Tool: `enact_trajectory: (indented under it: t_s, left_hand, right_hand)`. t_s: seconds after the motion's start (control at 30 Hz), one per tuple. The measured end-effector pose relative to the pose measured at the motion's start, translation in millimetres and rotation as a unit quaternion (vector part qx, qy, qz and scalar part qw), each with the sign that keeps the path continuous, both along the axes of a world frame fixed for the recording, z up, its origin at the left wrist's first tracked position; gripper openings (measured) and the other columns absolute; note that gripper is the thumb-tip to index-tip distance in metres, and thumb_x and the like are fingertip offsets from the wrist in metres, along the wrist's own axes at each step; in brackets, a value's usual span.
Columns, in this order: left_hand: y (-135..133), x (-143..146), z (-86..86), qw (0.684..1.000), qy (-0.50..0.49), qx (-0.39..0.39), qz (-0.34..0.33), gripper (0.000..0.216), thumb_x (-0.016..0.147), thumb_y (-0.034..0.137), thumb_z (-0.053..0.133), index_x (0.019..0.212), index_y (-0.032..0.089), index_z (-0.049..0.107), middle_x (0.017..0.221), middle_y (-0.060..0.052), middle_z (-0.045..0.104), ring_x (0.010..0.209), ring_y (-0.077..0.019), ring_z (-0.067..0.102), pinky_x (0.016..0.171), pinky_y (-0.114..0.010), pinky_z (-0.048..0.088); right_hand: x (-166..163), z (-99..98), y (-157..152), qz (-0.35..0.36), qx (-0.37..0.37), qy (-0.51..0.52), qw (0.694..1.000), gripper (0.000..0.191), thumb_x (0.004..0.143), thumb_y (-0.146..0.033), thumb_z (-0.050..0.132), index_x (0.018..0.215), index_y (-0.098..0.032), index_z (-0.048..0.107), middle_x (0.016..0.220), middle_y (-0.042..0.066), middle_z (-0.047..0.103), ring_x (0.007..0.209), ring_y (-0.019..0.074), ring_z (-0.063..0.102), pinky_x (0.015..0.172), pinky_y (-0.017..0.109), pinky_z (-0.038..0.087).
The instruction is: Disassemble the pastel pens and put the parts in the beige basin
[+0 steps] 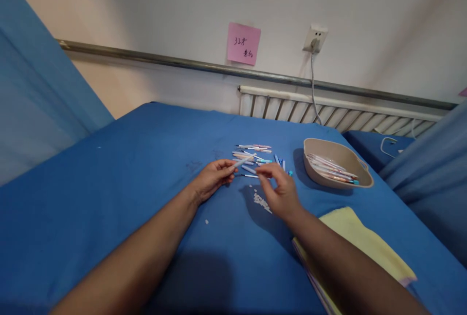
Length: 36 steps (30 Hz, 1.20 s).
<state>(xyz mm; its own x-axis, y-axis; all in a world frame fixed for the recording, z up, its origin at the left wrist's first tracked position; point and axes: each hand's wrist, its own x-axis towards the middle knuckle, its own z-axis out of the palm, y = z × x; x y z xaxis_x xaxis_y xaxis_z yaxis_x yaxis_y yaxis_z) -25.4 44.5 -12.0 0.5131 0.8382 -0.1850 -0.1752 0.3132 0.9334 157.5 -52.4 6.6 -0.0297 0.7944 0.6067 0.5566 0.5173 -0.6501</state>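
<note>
My left hand [213, 177] pinches a thin white pen barrel [243, 161] that points up and to the right. My right hand [279, 191] hovers just right of it, fingers pinched on a small part I cannot make out. Behind both hands lies a loose pile of pens and pen parts [255, 155] on the blue cloth [127, 183]. Small white bits [261, 202] lie under my right hand.
A beige oval tray [367, 181] holding several pens sits at the right. A yellow cloth [359, 239] lies under my right forearm. On the wall behind are a pink note [243, 43], a socket with a cable [314, 38] and a radiator [328, 110].
</note>
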Motion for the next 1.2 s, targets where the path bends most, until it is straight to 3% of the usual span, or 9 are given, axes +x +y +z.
enact_trajectory:
  t_s: [0.07,0.13,0.2,0.3,0.4,0.6,0.83,1.03,1.2]
  left_hand:
    - [2,-2,1.4,0.999,-0.041,-0.027,0.023,0.022,0.07,0.019,0.073,0.09,0.015,0.064,0.078,-0.001,0.064,0.059,-0.0067,0.057,0.057,-0.018,0.047]
    - [3,-4,2.8,0.996,-0.067,-0.044,0.036,0.019,0.072,0.015,0.07,0.09,0.015,0.064,0.079,-0.002,0.065,0.06,-0.0069,0.058,0.058,-0.018,0.049]
    - [3,-5,3.9,0.994,-0.087,-0.052,0.043,0.017,0.074,0.013,0.067,0.09,0.015,0.064,0.079,-0.002,0.065,0.061,-0.0069,0.058,0.059,-0.018,0.05]
    - [2,-7,3.9,0.992,-0.102,-0.055,0.042,0.015,0.075,0.012,0.066,0.09,0.015,0.064,0.079,-0.002,0.065,0.062,-0.0071,0.058,0.059,-0.019,0.051]
    - [2,-7,2.1,0.993,-0.098,-0.059,0.035,0.016,0.075,0.012,0.067,0.09,0.015,0.063,0.079,-0.002,0.065,0.061,-0.0072,0.059,0.058,-0.018,0.051]
    - [1,-3,-0.6,0.995,-0.076,-0.064,0.024,0.017,0.075,0.012,0.067,0.091,0.015,0.063,0.081,-0.003,0.066,0.062,-0.0073,0.06,0.058,-0.018,0.05]
    - [2,0,0.0,0.996,-0.053,-0.064,0.027,0.017,0.074,0.012,0.068,0.09,0.015,0.064,0.079,-0.002,0.065,0.06,-0.0066,0.059,0.057,-0.017,0.05]
    - [2,1,-1.2,0.997,-0.025,-0.063,0.026,0.019,0.072,0.014,0.07,0.09,0.015,0.063,0.079,-0.002,0.065,0.061,-0.0077,0.059,0.058,-0.019,0.049]
    - [1,3,-1.9,0.998,-0.011,-0.052,0.017,0.02,0.07,0.017,0.072,0.088,0.014,0.063,0.078,-0.003,0.066,0.062,-0.0087,0.059,0.059,-0.02,0.049]
  right_hand:
    - [-25,1.1,-10,0.102,-0.038,-0.114,0.987,0.017,0.088,-0.019,0.044,0.101,-0.02,0.057,0.098,0.005,0.062,0.094,0.0169,0.055,0.084,0.032,0.043]
    - [-56,-2.3,-18,0.186,-0.064,-0.259,0.946,0.017,0.085,-0.024,0.051,0.101,-0.02,0.058,0.098,0.005,0.062,0.094,0.0196,0.054,0.083,0.035,0.042]
    - [-84,-7.7,-21,0.214,-0.048,-0.356,0.908,0.016,0.085,-0.026,0.051,0.097,-0.018,0.058,0.095,0.005,0.061,0.089,0.0215,0.053,0.076,0.036,0.044]
    - [-102,-13.2,-18,0.196,-0.014,-0.418,0.887,0.014,0.085,-0.018,0.046,0.092,-0.016,0.057,0.089,0.005,0.059,0.082,0.0209,0.052,0.069,0.034,0.043]
    - [-89,-12.9,-13,0.177,-0.006,-0.45,0.875,0.012,0.084,-0.017,0.046,0.089,-0.016,0.057,0.086,0.005,0.059,0.08,0.021,0.051,0.068,0.034,0.043]
    - [-29,-12.1,-7,0.084,-0.064,-0.494,0.863,0.013,0.085,-0.015,0.045,0.087,-0.016,0.058,0.087,0.008,0.059,0.083,0.0217,0.051,0.075,0.036,0.039]
    - [1,-14.5,-5,0.023,-0.108,-0.454,0.884,0.012,0.086,-0.015,0.046,0.088,-0.015,0.058,0.089,0.008,0.058,0.085,0.0214,0.05,0.076,0.035,0.036]
    - [30,-15.1,4,0.004,-0.135,-0.286,0.949,0.013,0.087,-0.026,0.05,0.095,-0.018,0.057,0.095,0.006,0.059,0.094,0.0193,0.051,0.082,0.032,0.037]
    - [76,-17.9,17,-0.04,-0.158,-0.192,0.968,0.008,0.083,-0.023,0.054,0.088,-0.019,0.058,0.093,0.005,0.059,0.091,0.0178,0.054,0.083,0.031,0.04]
